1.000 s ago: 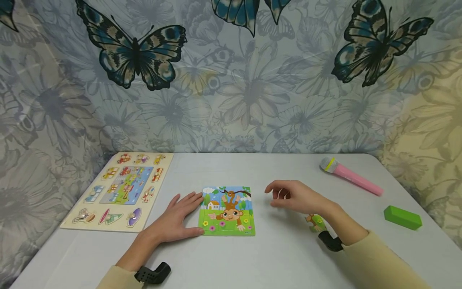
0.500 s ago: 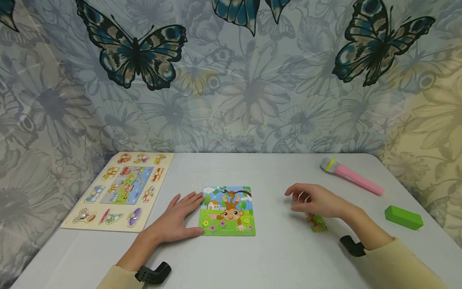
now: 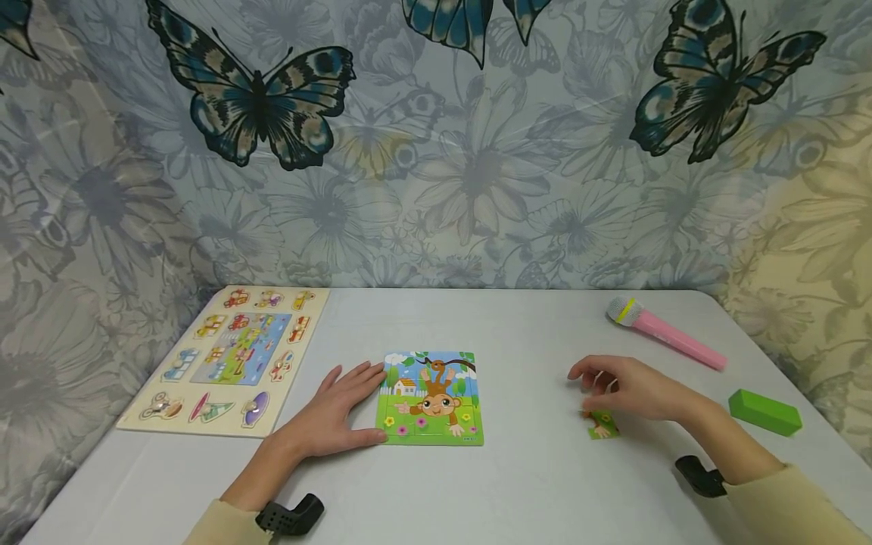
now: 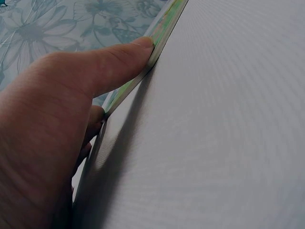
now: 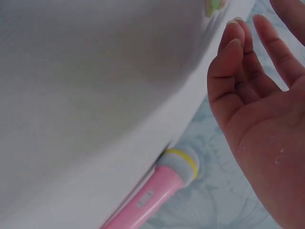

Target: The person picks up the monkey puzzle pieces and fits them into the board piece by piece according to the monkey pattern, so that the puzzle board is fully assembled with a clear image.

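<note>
A small square monkey puzzle (image 3: 436,397) lies flat on the white table in the head view. My left hand (image 3: 327,424) rests beside it, fingertips and thumb touching its left edge. In the left wrist view the thumb (image 4: 121,62) presses on the puzzle's green rim (image 4: 167,31). My right hand (image 3: 636,387) hovers just above a loose puzzle piece (image 3: 603,428), its fingers loosely bent and holding nothing. Part of that piece is hidden under the fingers. The right wrist view shows the bent fingers (image 5: 228,71) apart from the piece (image 5: 215,6).
A larger board (image 3: 146,412) with several picture pieces lies at the left. At the right back is a pink toy microphone (image 3: 674,337), and a green block (image 3: 764,412) lies in front of it. A patterned wall hanging (image 3: 477,174) stands behind the table (image 3: 518,484).
My right hand has moved right, away from the puzzle, to just above the loose piece. The left hand and the puzzle have stayed in place.
</note>
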Demonstrator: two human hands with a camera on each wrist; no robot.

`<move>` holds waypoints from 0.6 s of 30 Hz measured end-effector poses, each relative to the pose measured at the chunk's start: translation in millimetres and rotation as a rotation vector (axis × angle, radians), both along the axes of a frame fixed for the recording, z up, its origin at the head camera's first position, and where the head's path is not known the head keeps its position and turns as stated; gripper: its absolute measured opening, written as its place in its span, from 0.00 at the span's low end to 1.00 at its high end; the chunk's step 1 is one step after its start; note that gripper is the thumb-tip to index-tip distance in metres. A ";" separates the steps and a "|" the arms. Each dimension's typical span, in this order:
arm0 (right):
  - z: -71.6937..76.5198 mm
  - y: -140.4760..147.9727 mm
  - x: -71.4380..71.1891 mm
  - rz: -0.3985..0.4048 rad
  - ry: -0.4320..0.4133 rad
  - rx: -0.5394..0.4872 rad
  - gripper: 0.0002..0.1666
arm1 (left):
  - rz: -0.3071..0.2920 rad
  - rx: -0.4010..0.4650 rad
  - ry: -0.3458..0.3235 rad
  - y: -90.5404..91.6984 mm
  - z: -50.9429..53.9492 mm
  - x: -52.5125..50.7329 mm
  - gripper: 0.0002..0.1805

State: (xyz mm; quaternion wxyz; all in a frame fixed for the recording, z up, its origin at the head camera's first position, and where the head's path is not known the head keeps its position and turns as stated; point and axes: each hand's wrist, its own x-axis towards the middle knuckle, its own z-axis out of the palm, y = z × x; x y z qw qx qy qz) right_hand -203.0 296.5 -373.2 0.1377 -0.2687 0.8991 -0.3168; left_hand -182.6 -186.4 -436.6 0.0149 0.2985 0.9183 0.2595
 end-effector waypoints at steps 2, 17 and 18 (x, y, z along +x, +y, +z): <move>-1.7 3.1 1.1 -0.007 -0.008 0.013 0.24 | -0.001 -0.001 -0.002 0.0 -0.3 -0.2 0.51; -10.8 15.9 9.3 0.019 -0.002 0.012 0.27 | -0.002 -0.001 0.004 -0.5 1.1 1.3 0.51; -11.4 16.4 9.5 0.025 0.007 0.010 0.27 | -0.002 -0.001 0.004 -0.5 1.1 1.3 0.51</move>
